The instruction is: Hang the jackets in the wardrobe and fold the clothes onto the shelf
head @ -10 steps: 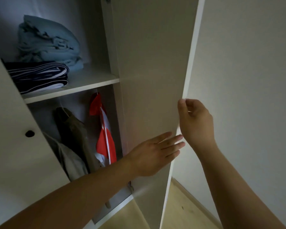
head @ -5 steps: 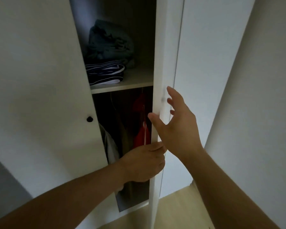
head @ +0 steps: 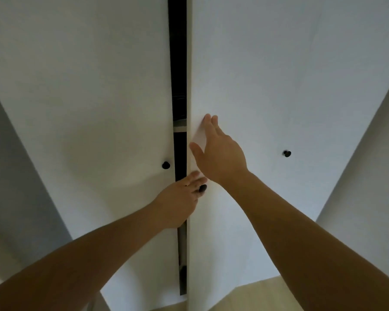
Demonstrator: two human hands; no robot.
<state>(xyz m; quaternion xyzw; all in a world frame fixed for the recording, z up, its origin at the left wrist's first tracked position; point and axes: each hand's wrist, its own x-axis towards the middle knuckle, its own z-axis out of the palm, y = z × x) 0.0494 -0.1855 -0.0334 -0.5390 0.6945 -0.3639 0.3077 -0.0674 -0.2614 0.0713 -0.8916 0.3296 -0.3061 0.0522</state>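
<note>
The white wardrobe stands almost closed, with only a narrow dark gap [head: 177, 63] between its left door [head: 88, 108] and right door [head: 290, 75]. A sliver of the shelf edge [head: 179, 127] shows in the gap; the jackets and folded clothes are hidden. My right hand [head: 219, 153] lies flat on the right door near its edge, fingers apart. Lower down, my left hand [head: 180, 198] reaches across the gap, its fingers resting on the right door beside a black knob [head: 203, 187].
Another black knob [head: 166, 164] sits on the left door and a third knob [head: 287, 153] further right. Grey walls [head: 373, 176] flank the wardrobe. Light wood floor [head: 256, 295] shows at the bottom.
The right door has swung from wide open to nearly closed. My right hand moved from its edge to its front face, and the clothes inside have gone out of sight.
</note>
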